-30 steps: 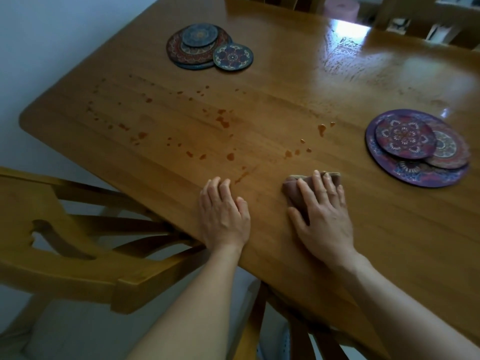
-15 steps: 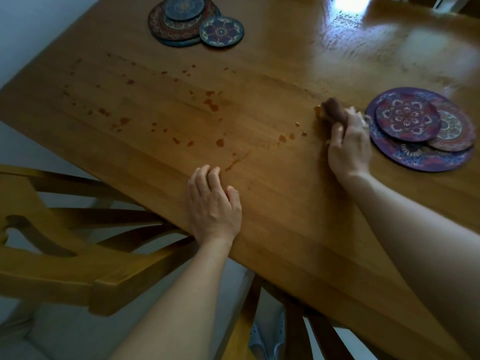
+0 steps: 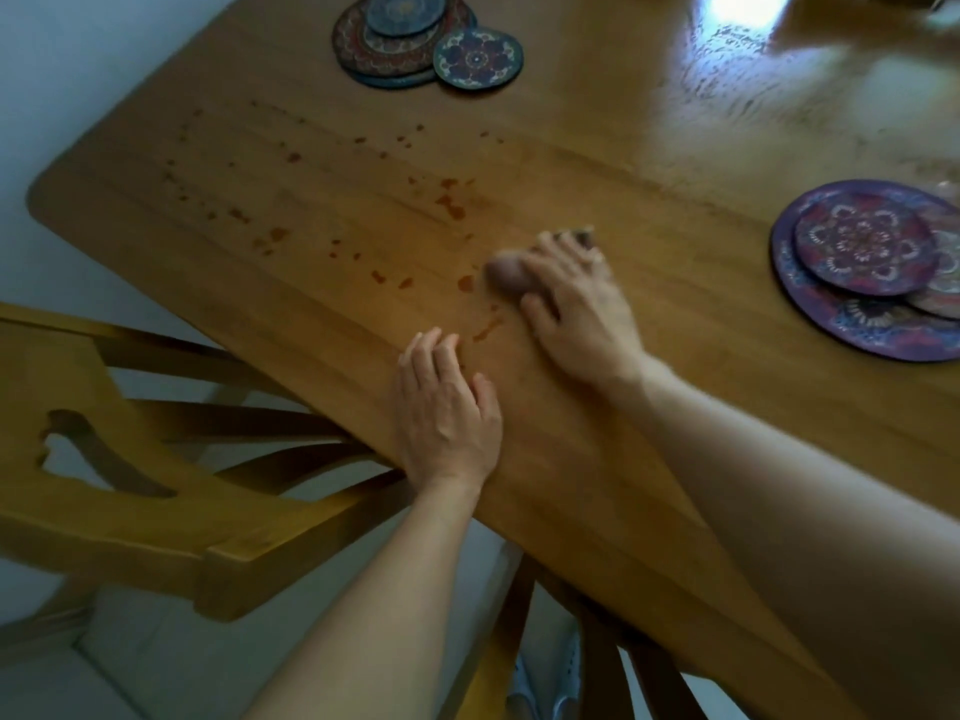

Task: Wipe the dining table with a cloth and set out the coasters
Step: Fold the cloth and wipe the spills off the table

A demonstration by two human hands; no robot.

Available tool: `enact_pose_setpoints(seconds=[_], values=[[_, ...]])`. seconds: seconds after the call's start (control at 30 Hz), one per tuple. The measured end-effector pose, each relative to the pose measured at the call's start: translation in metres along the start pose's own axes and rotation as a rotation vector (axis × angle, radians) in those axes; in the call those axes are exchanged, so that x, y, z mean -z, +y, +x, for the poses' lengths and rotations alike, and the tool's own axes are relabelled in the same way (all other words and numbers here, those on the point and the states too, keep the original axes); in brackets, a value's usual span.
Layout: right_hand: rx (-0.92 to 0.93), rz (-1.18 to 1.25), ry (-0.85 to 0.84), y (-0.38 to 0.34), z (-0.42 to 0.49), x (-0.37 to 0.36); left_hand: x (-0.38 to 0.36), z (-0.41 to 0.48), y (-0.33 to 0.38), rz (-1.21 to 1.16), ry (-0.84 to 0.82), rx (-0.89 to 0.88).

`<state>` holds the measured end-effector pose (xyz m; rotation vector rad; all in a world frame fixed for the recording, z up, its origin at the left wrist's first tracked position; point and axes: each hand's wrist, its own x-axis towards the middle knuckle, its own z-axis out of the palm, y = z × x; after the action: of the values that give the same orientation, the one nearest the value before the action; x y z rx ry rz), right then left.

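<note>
Dining table [image 3: 597, 163] of glossy honey-coloured wood fills the view, its corner rounded, its far end glaring with reflected light. Reddish-brown spots [image 3: 452, 200] are scattered over the near half. A wooden chair [image 3: 130, 491] with a cut-out back stands at the table's left edge.

At the right edge lies a stack of round purple coasters [image 3: 862, 267] with mandala patterns, large under smaller. A second stack, blue and red coasters [image 3: 410, 39], sits at the far side, with one small blue coaster [image 3: 478, 57] touching its rim.

The left hand [image 3: 447, 413] rests flat on the near table edge, fingers straight and together. The right hand [image 3: 576, 309], blurred, curls its fingers over the bunched brown cloth [image 3: 506, 272] and presses it to the wood. Half a second ago this hand and cloth were just beside the purple stack; now they are well apart from it, near the left hand and among the nearest spots.
</note>
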<state>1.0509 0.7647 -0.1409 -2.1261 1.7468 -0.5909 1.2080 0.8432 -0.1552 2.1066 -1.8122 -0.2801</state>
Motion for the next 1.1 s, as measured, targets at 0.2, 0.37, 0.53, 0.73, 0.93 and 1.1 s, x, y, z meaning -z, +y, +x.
enact_pose_setpoints(seconds=[0.2, 0.37, 0.53, 0.73, 0.93, 1.1], values=[[0.307, 0.142, -0.214, 0.018, -0.067, 0.019, 0.003, -0.001, 0.001, -0.162, 0.066, 0.031], [0.138, 0.150, -0.071, 0.070, -0.057, 0.047, 0.000, -0.001, -0.001, -0.175, 0.077, 0.047], [-0.165, 0.068, 0.106, 0.067, 0.005, 0.038, -0.002, -0.001, -0.001, -0.171, 0.073, 0.050], [-0.063, 0.027, 0.031, 0.005, 0.028, -0.001, 0.000, 0.001, 0.000, -0.223, 0.084, 0.047], [0.367, 0.068, -0.209, -0.038, -0.044, -0.015, 0.005, -0.001, 0.002, -0.300, 0.184, 0.070], [0.495, 0.067, -0.330, -0.013, -0.081, 0.003, 0.007, -0.003, 0.001, -0.321, 0.125, 0.073]])
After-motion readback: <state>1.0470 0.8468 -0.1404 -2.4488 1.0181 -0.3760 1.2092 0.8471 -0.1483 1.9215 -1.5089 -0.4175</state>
